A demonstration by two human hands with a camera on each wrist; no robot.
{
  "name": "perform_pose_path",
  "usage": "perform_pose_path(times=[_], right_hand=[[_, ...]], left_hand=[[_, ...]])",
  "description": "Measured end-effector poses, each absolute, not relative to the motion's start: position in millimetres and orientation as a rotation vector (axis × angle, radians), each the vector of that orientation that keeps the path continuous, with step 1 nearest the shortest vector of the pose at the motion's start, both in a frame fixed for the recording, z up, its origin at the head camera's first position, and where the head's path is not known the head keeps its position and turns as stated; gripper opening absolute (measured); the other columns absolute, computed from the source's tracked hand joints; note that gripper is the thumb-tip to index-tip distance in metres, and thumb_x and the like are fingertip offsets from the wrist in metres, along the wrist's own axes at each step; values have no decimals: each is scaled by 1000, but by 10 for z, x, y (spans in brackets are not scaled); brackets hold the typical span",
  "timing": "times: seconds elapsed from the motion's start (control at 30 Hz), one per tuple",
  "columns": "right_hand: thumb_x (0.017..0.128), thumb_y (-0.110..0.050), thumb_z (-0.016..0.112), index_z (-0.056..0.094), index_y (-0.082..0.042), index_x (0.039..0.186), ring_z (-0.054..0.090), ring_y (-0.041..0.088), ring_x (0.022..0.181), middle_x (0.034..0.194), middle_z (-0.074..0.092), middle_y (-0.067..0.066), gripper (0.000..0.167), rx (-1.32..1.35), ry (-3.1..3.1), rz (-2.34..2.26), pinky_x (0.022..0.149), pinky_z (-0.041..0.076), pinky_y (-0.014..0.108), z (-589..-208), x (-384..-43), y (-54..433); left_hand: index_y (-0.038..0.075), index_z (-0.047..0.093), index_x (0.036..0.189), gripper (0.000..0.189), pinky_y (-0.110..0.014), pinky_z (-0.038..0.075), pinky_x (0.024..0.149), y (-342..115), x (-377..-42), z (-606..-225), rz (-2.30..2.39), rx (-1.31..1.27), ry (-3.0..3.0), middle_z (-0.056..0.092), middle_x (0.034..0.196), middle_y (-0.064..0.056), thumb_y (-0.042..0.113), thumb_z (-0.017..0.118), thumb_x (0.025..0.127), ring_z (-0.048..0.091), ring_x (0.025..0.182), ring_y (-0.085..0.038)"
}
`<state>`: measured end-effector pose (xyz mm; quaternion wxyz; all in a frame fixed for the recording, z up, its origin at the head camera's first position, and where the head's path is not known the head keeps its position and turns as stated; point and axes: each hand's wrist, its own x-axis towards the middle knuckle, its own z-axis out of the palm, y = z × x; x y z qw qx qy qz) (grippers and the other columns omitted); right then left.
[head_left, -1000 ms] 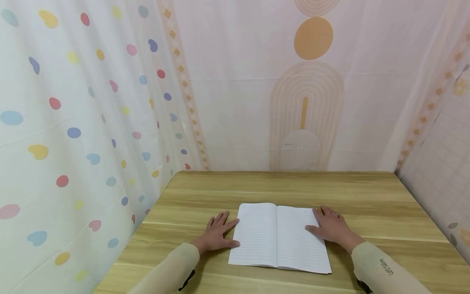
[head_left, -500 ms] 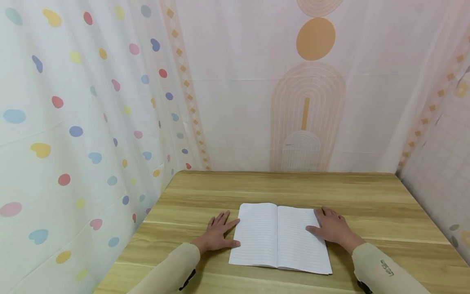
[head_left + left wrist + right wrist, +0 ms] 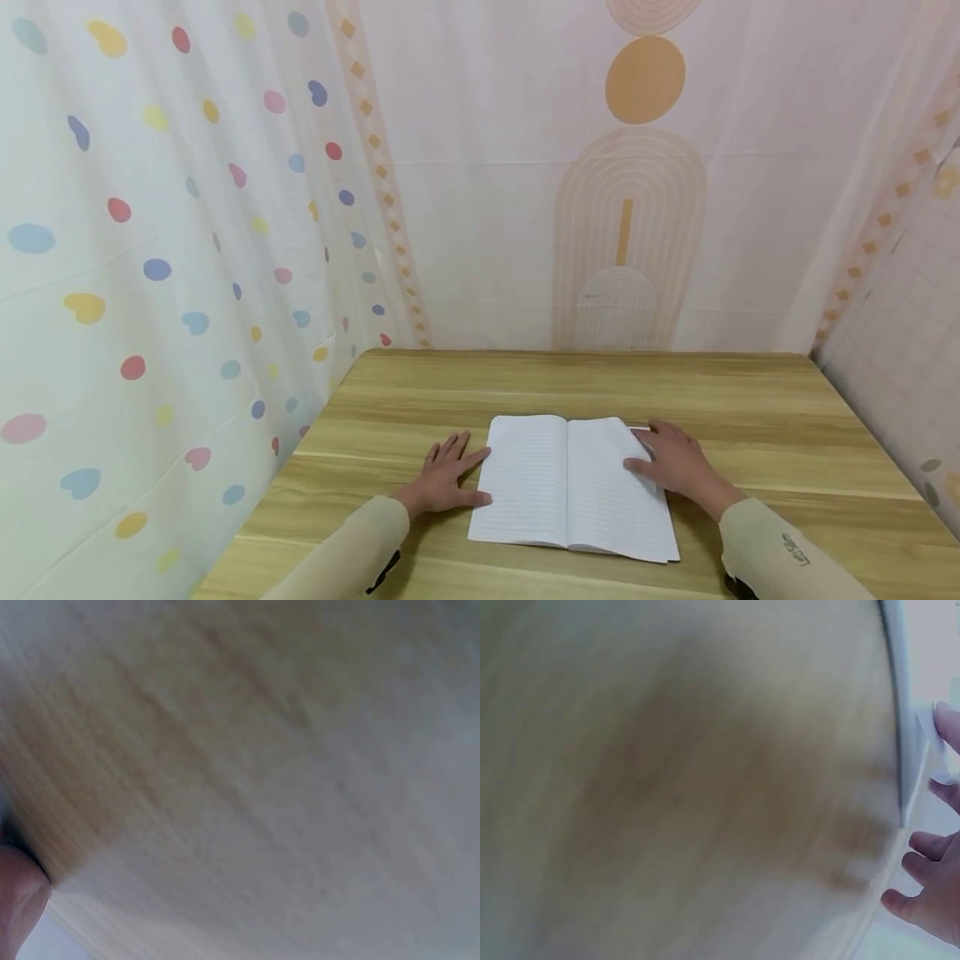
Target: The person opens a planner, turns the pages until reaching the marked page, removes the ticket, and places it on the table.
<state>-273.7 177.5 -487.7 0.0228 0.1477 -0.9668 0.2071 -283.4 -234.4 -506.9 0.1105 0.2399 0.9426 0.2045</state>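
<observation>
An open notebook [image 3: 521,479] with ruled white pages lies flat on the wooden table. My left hand [image 3: 442,482] rests at its left side, fingers spread, with the thumb and index fingertips touching the page edge. At the upper right corner, my right hand [image 3: 677,460] pinches a right-hand page [image 3: 606,487] between thumb and index finger; that corner is lifted and folded inward. In the right wrist view the page edge [image 3: 928,724] shows between the thumb and index finger, the other fingers spread. Only a bit of the left hand [image 3: 21,896] appears in the left wrist view.
The wooden table [image 3: 577,379] extends behind and to both sides of the notebook. A dotted curtain [image 3: 180,275] hangs along the left, and a patterned curtain [image 3: 480,208] hangs behind the table's far edge.
The upper right corner of the right-hand page has come up and bent inward at my right hand's fingers. Before, it lay flat. My left hand has stayed in place.
</observation>
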Motion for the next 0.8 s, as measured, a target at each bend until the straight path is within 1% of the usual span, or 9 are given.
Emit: perform_pose_path(times=[0.1, 0.17, 0.27, 0.4, 0.47, 0.53, 0.63, 0.73, 0.8], right_hand=[[92, -38, 70, 60, 4, 132, 46, 54, 124, 135, 51, 34, 59, 419, -2948, 809, 97, 37, 68, -4826, -2767, 1735], [93, -37, 69, 58, 5, 134, 54, 47, 118, 131, 56, 30, 60, 364, -2936, 960, 96, 43, 60, -4785, -2788, 1705], [96, -34, 66, 50, 6, 141, 58, 33, 101, 120, 62, 23, 62, 301, -2894, 1190, 85, 50, 46, -4698, -2822, 1658], [99, -25, 63, 36, 3, 151, 54, 24, 89, 108, 63, 18, 65, 290, -2784, 1393, 73, 46, 35, -4540, -2834, 1592], [100, -22, 61, 29, 4, 153, 57, 26, 92, 110, 64, 22, 67, 306, -2729, 1483, 73, 47, 34, -4461, -2819, 1551], [101, -21, 59, 23, 3, 155, 61, 28, 101, 121, 63, 27, 70, 319, -2676, 1588, 78, 51, 36, -4396, -2795, 1498], [103, -17, 55, 17, 5, 156, 63, 25, 102, 127, 60, 29, 69, 367, -2563, 1793, 81, 55, 37, -4327, -2750, 1396], [106, -14, 48, 16, 8, 154, 66, 28, 102, 128, 58, 32, 62, 478, -2453, 1953, 85, 54, 38, -4324, -2707, 1280], [107, -13, 43, 18, 11, 153, 67, 33, 106, 129, 57, 33, 57, 605, -2427, 1984, 89, 53, 43, -4352, -2677, 1201]], left_hand=[[20, 36, 156, 84, -62, 0, 115, -2337, -2828, -5056, 607, 704, 2766, 7, 163, -22, 61, 65, 88, 1, 150, -41], [21, 36, 156, 84, -62, -1, 115, -2335, -2827, -5050, 609, 705, 2767, 7, 163, -22, 61, 65, 88, 1, 150, -41], [20, 36, 156, 84, -63, -1, 115, -2335, -2823, -5047, 614, 703, 2767, 7, 163, -22, 60, 66, 88, 1, 150, -41], [20, 36, 156, 85, -63, -1, 115, -2334, -2825, -5051, 613, 705, 2768, 7, 163, -22, 61, 66, 87, 1, 150, -41], [20, 37, 155, 85, -63, 0, 114, -2333, -2828, -5056, 616, 705, 2769, 8, 163, -23, 61, 66, 87, 1, 149, -42], [20, 37, 155, 85, -63, 0, 115, -2336, -2833, -5064, 612, 703, 2768, 7, 163, -23, 61, 66, 87, 1, 150, -41], [20, 37, 155, 85, -63, 0, 114, -2339, -2839, -5074, 612, 702, 2770, 8, 163, -23, 61, 66, 87, 1, 149, -42], [21, 36, 156, 85, -63, 0, 115, -2341, -2847, -5084, 604, 703, 2773, 7, 163, -22, 62, 65, 87, 1, 150, -41], [21, 36, 156, 85, -63, 0, 115, -2341, -2847, -5091, 607, 704, 2774, 7, 163, -22, 62, 66, 87, 1, 150, -41]])
